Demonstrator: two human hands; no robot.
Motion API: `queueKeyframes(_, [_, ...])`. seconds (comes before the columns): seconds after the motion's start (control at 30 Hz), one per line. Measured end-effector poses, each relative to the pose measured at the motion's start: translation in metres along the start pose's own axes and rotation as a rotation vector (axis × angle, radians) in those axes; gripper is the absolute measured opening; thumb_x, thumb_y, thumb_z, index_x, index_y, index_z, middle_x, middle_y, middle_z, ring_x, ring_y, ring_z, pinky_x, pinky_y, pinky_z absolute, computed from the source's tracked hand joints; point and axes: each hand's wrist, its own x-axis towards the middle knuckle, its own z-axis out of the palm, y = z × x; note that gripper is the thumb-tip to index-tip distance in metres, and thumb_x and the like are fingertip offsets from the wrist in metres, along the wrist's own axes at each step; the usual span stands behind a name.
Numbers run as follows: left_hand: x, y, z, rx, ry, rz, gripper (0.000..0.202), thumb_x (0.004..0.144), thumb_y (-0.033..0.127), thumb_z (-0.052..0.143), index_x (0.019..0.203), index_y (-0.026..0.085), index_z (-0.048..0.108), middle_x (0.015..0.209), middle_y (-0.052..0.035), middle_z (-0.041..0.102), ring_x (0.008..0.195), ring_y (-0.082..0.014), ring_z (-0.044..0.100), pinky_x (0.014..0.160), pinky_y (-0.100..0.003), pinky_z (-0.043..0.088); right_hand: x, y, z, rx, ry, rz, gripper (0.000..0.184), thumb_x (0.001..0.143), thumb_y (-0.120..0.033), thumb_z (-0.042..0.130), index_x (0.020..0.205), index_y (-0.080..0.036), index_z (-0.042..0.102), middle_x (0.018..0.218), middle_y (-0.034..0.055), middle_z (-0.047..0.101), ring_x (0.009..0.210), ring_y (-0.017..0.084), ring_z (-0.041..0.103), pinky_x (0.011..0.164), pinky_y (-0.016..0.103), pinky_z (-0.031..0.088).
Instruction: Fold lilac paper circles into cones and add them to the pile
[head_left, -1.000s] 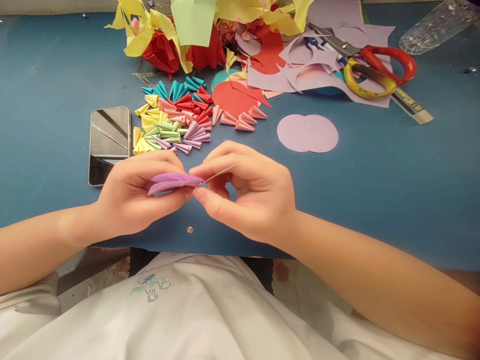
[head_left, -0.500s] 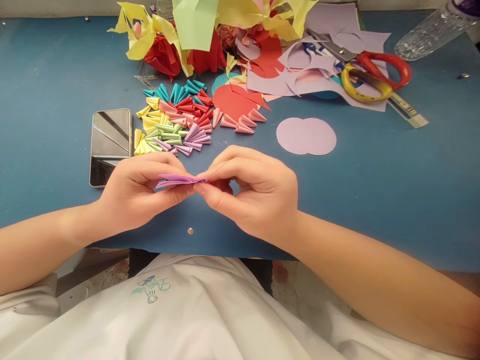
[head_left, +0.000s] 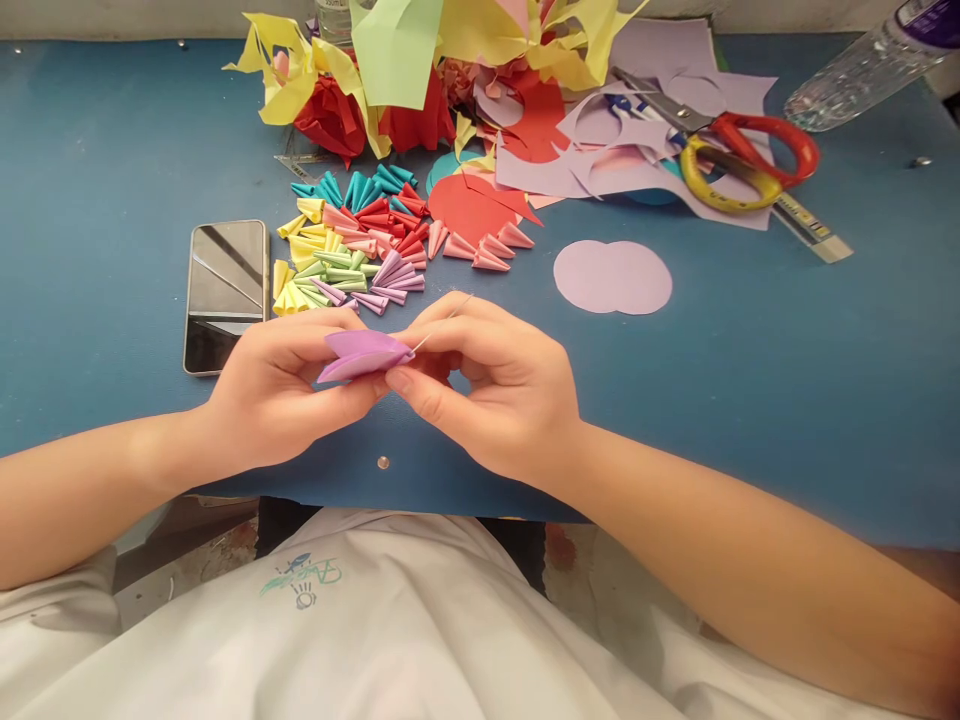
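A piece of light purple paper [head_left: 364, 357], curled into a loose cone, is held between my two hands in front of my body. Its wide, open end faces left and its narrow tip points right. My left hand [head_left: 281, 375] is closed around the paper's wide part, thumb below and fingers behind. With thumb and forefinger, my right hand [head_left: 495, 390] pinches at the narrow tip. A thin, needle-like stick [head_left: 421, 343] sticks out of the tip and crosses the right forefinger. Just beyond my fingers lie small rolled purple paper cones [head_left: 394, 275].
More rolled cones [head_left: 367, 225] in several colours lie behind my hands. A phone [head_left: 226, 297] rests at left; overlapping purple paper circles [head_left: 613, 277] lie at right. Farther back are scissors [head_left: 739, 160], paper scraps [head_left: 544, 165], a cutter [head_left: 814, 228] and a plastic bottle [head_left: 847, 80].
The purple paper has turned so that more of its open face shows, and the thin stick at its tip is more visible. My right hand has shifted slightly left.
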Motion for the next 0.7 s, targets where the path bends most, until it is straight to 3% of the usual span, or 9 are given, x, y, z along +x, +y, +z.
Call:
queueKeyframes(0.27, [0.0002, 0.0013, 0.0019, 0.007, 0.01, 0.0, 0.016, 0.091, 0.006, 0.078, 0.088, 0.022, 0.079, 0.078, 0.0008, 0.07, 0.067, -0.0117, 0.061, 0.059, -0.026, 0.051, -0.0001, 0.001, 0.0025, 0.048, 0.027, 0.031, 0.005, 0.097, -0.018, 0.078, 0.094, -0.022, 0.079, 0.084, 0.0008, 0.07, 0.075, 0.013, 0.063, 0.063, 0.028, 0.053])
queueKeyframes(0.43, [-0.0016, 0.0023, 0.0004, 0.072, -0.02, -0.036, 0.018, 0.097, 0.012, 0.076, 0.081, 0.021, 0.076, 0.078, 0.0013, 0.068, 0.067, -0.0108, 0.06, 0.062, -0.025, 0.051, -0.0015, 0.0005, 0.0015, 0.037, 0.036, 0.07, 0.008, 0.097, -0.022, 0.079, 0.091, -0.021, 0.075, 0.084, 0.0002, 0.069, 0.074, 0.013, 0.062, 0.063, 0.028, 0.051])
queueKeyframes(0.7, [-0.0014, 0.0057, 0.0005, 0.101, -0.076, -0.064, 0.016, 0.098, 0.011, 0.076, 0.084, 0.019, 0.074, 0.081, 0.001, 0.068, 0.072, -0.0104, 0.061, 0.065, -0.024, 0.052, -0.0002, 0.0031, 0.0028, 0.052, 0.045, 0.113, 0.018, 0.096, -0.028, 0.083, 0.086, -0.021, 0.07, 0.08, -0.0014, 0.068, 0.07, 0.011, 0.059, 0.061, 0.027, 0.049])
